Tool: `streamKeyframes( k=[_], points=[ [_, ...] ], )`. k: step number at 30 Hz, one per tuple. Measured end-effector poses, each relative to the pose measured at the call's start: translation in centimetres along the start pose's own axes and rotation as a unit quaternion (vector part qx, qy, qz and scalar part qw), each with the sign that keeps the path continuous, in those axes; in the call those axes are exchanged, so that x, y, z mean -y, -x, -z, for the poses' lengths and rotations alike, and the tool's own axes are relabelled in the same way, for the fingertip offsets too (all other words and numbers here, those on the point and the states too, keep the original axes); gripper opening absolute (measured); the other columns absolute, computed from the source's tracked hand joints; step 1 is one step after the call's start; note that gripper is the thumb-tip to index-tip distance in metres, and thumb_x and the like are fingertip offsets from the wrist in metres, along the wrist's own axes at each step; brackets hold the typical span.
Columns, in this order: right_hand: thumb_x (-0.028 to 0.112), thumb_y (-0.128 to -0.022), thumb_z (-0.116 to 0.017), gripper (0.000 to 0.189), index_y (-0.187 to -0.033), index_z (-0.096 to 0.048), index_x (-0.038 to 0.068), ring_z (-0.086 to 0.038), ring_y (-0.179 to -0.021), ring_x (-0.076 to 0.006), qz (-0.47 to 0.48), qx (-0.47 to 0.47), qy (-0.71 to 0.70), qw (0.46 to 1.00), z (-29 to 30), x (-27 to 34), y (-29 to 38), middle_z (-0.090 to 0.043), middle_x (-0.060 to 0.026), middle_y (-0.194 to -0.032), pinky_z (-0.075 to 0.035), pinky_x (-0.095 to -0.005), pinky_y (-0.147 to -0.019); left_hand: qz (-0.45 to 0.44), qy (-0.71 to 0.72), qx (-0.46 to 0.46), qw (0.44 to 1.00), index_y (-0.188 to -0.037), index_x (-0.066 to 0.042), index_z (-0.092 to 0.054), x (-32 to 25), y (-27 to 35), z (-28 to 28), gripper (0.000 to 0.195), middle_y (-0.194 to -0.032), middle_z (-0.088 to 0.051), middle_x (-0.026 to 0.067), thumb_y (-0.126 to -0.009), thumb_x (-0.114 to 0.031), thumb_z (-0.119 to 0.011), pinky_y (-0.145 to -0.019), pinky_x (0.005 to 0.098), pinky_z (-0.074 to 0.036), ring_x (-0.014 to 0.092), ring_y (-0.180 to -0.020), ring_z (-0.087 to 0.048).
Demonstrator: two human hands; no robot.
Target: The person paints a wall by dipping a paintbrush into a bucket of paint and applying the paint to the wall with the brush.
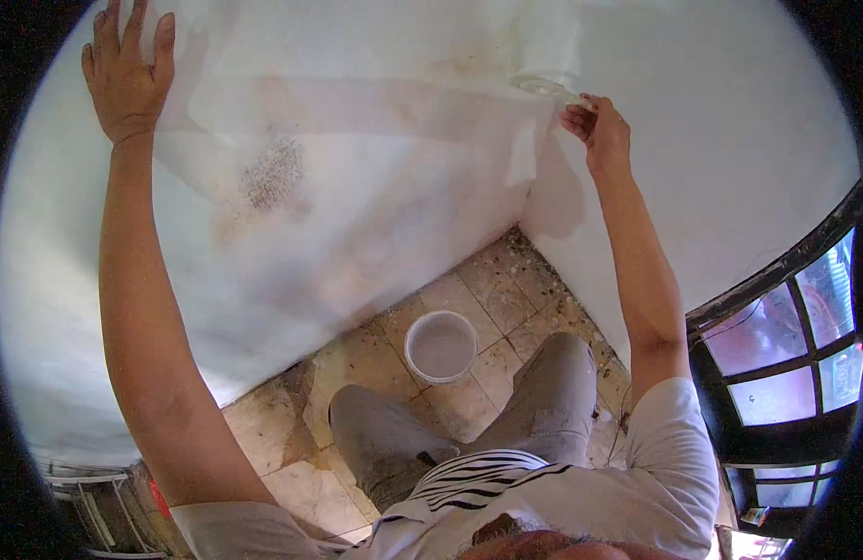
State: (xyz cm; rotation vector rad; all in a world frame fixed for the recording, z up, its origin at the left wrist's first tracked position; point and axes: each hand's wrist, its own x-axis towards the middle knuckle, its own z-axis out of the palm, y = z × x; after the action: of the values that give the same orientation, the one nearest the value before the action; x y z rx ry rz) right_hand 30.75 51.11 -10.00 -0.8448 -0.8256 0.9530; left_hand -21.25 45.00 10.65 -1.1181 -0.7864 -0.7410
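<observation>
My left hand (pixel 127 84) rests with fingers spread against the white wall (pixel 375 175), at the upper left. In my right hand (pixel 603 133) is the handle of what looks like a flat paintbrush (pixel 543 85). The brush head touches the wall close to the inner corner, and a wet-looking whitish band runs up from it. My fingers cover most of the handle. Lower on the wall to the left is a dark speckled stain (pixel 274 171) with brownish patches around it.
A white bucket (pixel 442 346) with pale liquid stands on the dirty tiled floor (pixel 382 364) in front of my knees. Debris lies along the foot of the right-hand wall (pixel 718 140). A dark-framed window (pixel 774 385) is at the right, and a light metal rack (pixel 99 514) is at the lower left.
</observation>
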Motion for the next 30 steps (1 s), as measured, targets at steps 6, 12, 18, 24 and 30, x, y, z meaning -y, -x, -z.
streamKeyframes(
  k=[6,12,18,24,30],
  points=[
    [0.019,-0.09,-0.051,0.027,-0.094,-0.059,-0.006,-0.069,-0.069,-0.0307,0.01,0.017,0.031,0.999,-2.5,1.9,-2.2,-0.066,-0.0195,-0.081,-0.061,-0.0372,-0.066,-0.005,-0.023,-0.002,1.0,-0.133,-0.021,-0.053,0.3,0.1,-0.2,0.044,-0.137,-0.05,0.01,-0.094,-0.042,-0.052,-0.099,0.0485,-0.038,0.028,-0.125,-0.048],
    [0.015,-0.09,-0.048,0.027,-0.094,-0.057,-0.01,-0.068,-0.077,-0.0316,0.119,0.083,0.057,0.988,-5.7,6.8,-6.3,-0.066,-0.0228,-0.089,-0.058,-0.0392,-0.08,-0.002,-0.019,0.0,1.0,-0.135,-0.021,-0.051,-0.1,0.0,-0.4,0.046,-0.137,-0.051,0.011,-0.094,-0.043,-0.052,-0.1,0.0491,-0.038,0.029,-0.126,-0.047],
    [0.018,-0.094,-0.047,0.029,-0.096,-0.057,-0.009,-0.065,-0.071,-0.0284,0.153,0.018,-0.03,0.988,-10.4,13.9,-4.8,-0.064,-0.0189,-0.08,-0.058,-0.0384,-0.074,0.002,-0.025,0.009,1.0,-0.136,-0.021,-0.049,-0.2,-0.1,0.0,0.048,-0.139,-0.048,0.0124,-0.094,-0.044,-0.049,-0.102,0.05,-0.036,0.029,-0.128,-0.045],
    [0.016,-0.092,-0.047,0.028,-0.095,-0.061,-0.009,-0.069,-0.077,-0.0298,0.153,0.069,-0.013,0.986,-3.8,1.9,-5.3,-0.067,-0.0209,-0.086,-0.059,-0.0399,-0.072,0.006,0.008,0.0,1.0,-0.138,-0.022,-0.047,-0.3,0.1,-0.3,0.05,-0.141,-0.046,0.0108,-0.094,-0.046,-0.049,-0.104,0.0505,-0.034,0.029,-0.131,-0.042],
    [0.017,-0.094,-0.048,0.03,-0.105,-0.056,-0.01,-0.069,-0.071,-0.0293,0.04,-0.009,-0.057,0.998,0.3,-5.2,0.5,-0.066,-0.0198,-0.083,-0.06,-0.0378,-0.065,0.003,0.004,0.009,1.0,-0.138,-0.022,-0.047,0.3,0.0,0.1,0.05,-0.142,-0.045,0.0099,-0.094,-0.045,-0.05,-0.104,0.0509,-0.033,0.029,-0.131,-0.041]
  ],
)
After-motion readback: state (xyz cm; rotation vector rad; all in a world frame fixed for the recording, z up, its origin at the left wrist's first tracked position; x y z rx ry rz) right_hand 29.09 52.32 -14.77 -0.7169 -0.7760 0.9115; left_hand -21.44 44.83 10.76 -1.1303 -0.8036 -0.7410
